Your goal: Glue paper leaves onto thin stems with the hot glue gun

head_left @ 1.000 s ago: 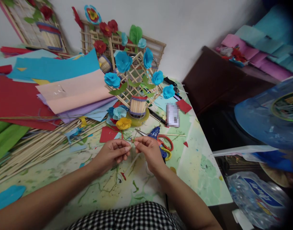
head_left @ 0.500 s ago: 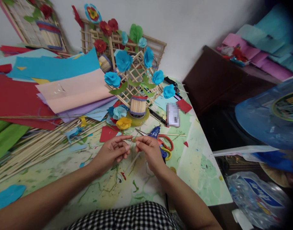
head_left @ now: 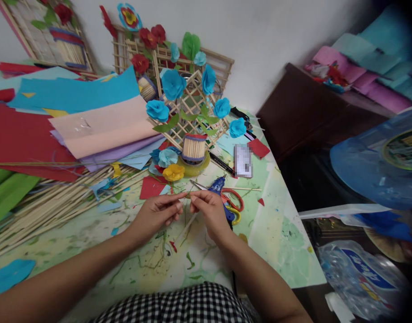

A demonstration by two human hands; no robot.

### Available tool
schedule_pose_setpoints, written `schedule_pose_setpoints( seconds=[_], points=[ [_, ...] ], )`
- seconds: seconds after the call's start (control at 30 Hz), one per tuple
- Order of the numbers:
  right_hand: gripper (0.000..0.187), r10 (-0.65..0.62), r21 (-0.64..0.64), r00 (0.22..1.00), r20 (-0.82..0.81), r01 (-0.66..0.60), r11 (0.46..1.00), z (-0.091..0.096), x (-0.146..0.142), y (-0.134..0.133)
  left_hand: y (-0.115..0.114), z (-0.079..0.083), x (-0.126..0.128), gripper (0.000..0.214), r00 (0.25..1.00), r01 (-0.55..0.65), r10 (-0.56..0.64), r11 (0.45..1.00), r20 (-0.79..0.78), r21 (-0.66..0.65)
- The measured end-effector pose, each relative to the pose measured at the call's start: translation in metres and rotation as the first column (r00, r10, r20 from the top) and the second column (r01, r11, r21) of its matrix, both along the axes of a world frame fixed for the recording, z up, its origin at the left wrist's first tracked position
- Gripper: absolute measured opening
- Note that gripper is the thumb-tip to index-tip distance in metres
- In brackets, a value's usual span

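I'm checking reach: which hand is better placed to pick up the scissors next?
Probably the right hand: it lies next to the scissors, while the left hand sits farther away, across the thin stick that both pinch.

My left hand (head_left: 157,215) and right hand (head_left: 209,211) meet in front of me, fingertips almost touching. Each grip is pinched closed between thumb and forefinger, the other fingers curled loosely under the palm. Both forearms are bare and angle inward from the lower corners, with the wrists held fairly straight.
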State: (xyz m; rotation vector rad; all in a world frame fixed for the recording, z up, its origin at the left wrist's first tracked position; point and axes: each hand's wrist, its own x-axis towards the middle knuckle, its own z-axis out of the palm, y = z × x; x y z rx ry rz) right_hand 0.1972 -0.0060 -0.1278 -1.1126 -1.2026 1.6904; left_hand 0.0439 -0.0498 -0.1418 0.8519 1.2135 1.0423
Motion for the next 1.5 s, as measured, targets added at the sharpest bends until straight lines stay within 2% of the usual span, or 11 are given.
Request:
schedule_pose_setpoints(
  seconds=[0.13,0.37,0.47,0.73,0.9,1.03,1.2,1.33,1.43,1.5],
  points=[
    [0.018,0.018,0.044,1.000,0.012,-0.019,0.999,0.001,0.001,0.000,0.000,0.001,-0.001,0.040,0.999,0.018,-0.017,0.999,-0.038,0.029],
    [0.019,0.028,0.090,0.994,0.109,-0.037,0.995,-0.003,0.002,0.002,-0.001,0.002,-0.004,0.036,0.967,0.085,-0.047,0.986,-0.249,0.145],
    [0.019,0.032,0.109,0.990,0.138,-0.047,0.993,-0.004,0.002,0.002,-0.002,0.001,-0.004,0.036,0.959,0.097,-0.051,0.984,-0.279,0.152],
    [0.018,0.017,0.123,0.972,0.235,-0.047,0.991,0.000,0.000,0.002,-0.003,0.003,-0.001,0.034,0.969,0.084,-0.050,0.988,-0.244,0.130],
    [0.016,0.004,0.140,0.967,0.254,-0.041,0.989,0.002,-0.001,0.002,-0.002,0.005,0.002,0.042,0.996,0.013,-0.002,0.994,-0.092,0.110],
    [0.016,0.006,0.202,0.963,0.270,-0.063,0.977,0.003,0.000,0.001,0.001,0.004,0.002,0.041,1.000,-0.020,0.021,0.995,-0.010,0.094],
    [0.016,0.016,0.229,0.963,0.268,-0.080,0.970,0.003,0.001,0.001,0.000,0.006,0.001,0.039,1.000,0.011,-0.014,0.995,0.025,0.104],
    [0.014,0.046,0.231,0.973,0.227,-0.100,0.968,0.007,0.003,0.003,0.001,0.009,-0.005,0.039,0.996,0.069,-0.057,0.983,-0.071,0.171],
    [0.012,0.063,0.196,0.982,0.180,-0.098,0.976,0.013,0.005,0.004,0.010,0.018,-0.011,0.036,0.964,0.033,0.039,0.963,-0.262,0.267],
    [0.011,0.101,0.169,0.985,0.137,-0.124,0.978,0.016,0.007,0.004,0.019,0.027,-0.013,0.029,0.930,0.069,0.067,0.933,-0.361,0.352]
  ],
)
